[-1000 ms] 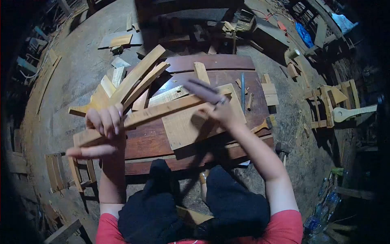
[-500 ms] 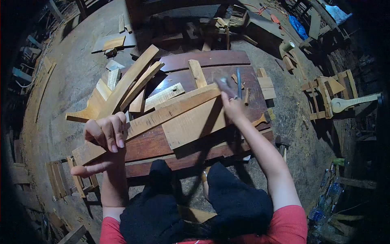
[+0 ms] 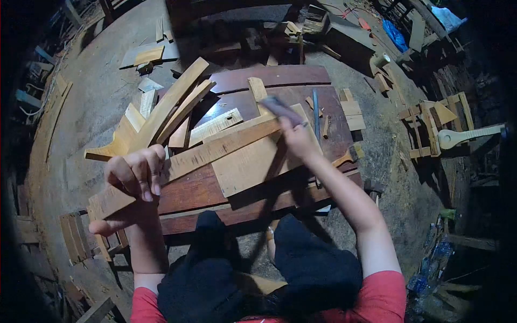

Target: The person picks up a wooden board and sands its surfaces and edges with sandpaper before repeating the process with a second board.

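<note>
My left hand (image 3: 134, 180) grips the near left end of a long narrow wooden plank (image 3: 215, 151), fingers over the top and thumb below. The plank slants up to the right across the low table. At its far end, my right hand (image 3: 298, 140) is closed on a greyish strip that looks like folded sandpaper (image 3: 281, 110), held over the plank's edge. Beneath the plank lies a wide flat board (image 3: 250, 167). The plank's far tip is partly hidden by the sandpaper and fingers.
The reddish-brown table (image 3: 186, 199) also carries several wood pieces (image 3: 172, 102) stacked at left, a blue-grey bar (image 3: 316, 116) and a wooden-handled brush (image 3: 344, 158). A small wooden frame (image 3: 439, 126) stands on the floor at right. Plastic bottles (image 3: 425, 274) lie at lower right.
My right hand and the sandpaper have shifted left along the plank, and the sandpaper is less blurred. My left hand and the plank have moved slightly left.
</note>
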`<state>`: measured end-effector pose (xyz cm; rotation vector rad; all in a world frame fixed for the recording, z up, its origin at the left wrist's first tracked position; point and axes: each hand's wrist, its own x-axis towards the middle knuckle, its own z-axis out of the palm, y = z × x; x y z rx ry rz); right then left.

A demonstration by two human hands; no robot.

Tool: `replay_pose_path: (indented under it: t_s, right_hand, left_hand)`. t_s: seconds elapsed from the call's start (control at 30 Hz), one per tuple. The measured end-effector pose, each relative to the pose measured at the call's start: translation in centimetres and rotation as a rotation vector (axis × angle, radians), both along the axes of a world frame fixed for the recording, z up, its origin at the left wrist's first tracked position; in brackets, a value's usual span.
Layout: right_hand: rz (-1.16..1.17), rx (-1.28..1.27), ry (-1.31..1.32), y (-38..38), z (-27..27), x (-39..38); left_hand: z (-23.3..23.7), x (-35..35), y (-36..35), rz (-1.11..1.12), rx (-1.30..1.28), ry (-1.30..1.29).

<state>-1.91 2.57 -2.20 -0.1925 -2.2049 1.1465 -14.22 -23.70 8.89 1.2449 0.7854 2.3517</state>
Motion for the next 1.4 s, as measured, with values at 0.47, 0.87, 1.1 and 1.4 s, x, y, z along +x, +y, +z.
replay_pose_path:
  t_s: [0.47,0.87,1.1,1.4]
  right_hand:
    - [-0.120,0.001,-0.205,1.0,0.8,0.3]
    - [-0.304,-0.015,-0.520,2.2,-1.3,1.0]
    - [0.031,-0.232,-0.187,-6.0,4.7,-0.3]
    - [-0.183,0.098,-0.552,0.6,0.3,0.2]
  left_hand:
    - [0.3,-0.6,0.5,0.002,-0.017,0.050]
    - [0.8,-0.3,0.4,-0.050,-0.067,0.138]
    - [1.0,-1.3,1.6,-0.072,-0.089,0.168]
    - [1.2,-2.0,1.8,-0.098,-0.088,0.226]
